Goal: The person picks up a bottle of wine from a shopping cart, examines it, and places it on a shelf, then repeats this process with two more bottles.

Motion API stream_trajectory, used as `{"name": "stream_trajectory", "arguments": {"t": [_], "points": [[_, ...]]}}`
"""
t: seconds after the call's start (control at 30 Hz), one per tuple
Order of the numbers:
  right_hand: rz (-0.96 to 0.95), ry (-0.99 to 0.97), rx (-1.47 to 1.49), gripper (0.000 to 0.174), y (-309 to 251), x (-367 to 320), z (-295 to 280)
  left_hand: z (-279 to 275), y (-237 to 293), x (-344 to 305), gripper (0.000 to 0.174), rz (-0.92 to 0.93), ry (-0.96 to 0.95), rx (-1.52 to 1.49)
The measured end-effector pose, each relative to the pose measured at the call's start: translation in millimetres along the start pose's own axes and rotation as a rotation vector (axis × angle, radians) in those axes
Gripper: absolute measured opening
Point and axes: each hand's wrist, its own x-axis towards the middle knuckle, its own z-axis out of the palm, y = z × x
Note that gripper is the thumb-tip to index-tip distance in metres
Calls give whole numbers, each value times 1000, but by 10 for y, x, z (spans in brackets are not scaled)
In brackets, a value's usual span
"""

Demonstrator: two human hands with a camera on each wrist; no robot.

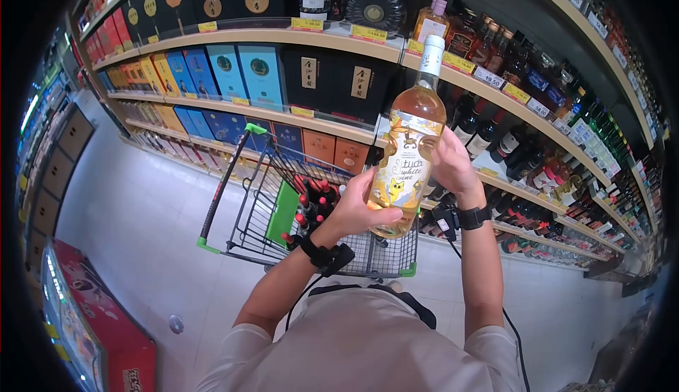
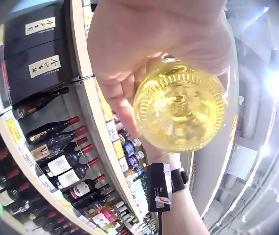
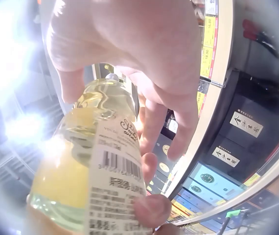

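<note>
A clear glass bottle of white wine (image 1: pixel 409 158) is held up tilted over the shopping cart, its pale capped neck away from the body. Its front label carries a yellow cat drawing and faces the head camera. My left hand (image 1: pixel 353 208) grips the lower part, thumb across the front near the base. From the left wrist view, the round ribbed bottom of the bottle (image 2: pixel 181 107) shows yellow liquid inside. On the other side, my right hand (image 1: pixel 455 164) holds the bottle around its upper body. A barcode label (image 3: pixel 115 171) is visible in the right wrist view.
Below the hands stands a wire shopping cart (image 1: pixel 244 240) with several red-capped bottles (image 1: pixel 303 208). Shelves of boxed liquor (image 1: pixel 262 73) run along the left, and wine bottles (image 1: pixel 506 141) line the right. A red display case (image 1: pixel 131 335) sits on the floor at lower left.
</note>
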Motion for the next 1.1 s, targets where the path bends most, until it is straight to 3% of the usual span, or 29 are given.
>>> {"name": "stream_trajectory", "arguments": {"t": [0.17, 0.37, 0.5, 0.57, 0.67, 0.77, 1.1], "points": [[-12, -82, -44, 76, 45, 0, -19, -93, 51, -79, 76, -73, -72, -114], [21, -30, 56, 76, 204, 15, -67, 92, 184, -71, 74, -7, 89, 179], [49, 78, 134, 73, 150, 24, 125, 113, 158, -71, 72, -13, 94, 188], [38, 42, 126, 72, 140, 21, 134, 105, 126, -71, 73, -18, 83, 167], [44, -47, 83, 76, 323, -10, -202, 91, 87, -79, 77, -16, 67, 155], [1, -77, -79, 90, 281, 5, -126, 113, 45, -76, 76, 23, 71, 63], [-4, -70, -13, 92, 287, -29, -81, 104, 33, -107, 77, -15, 16, -35]]}}
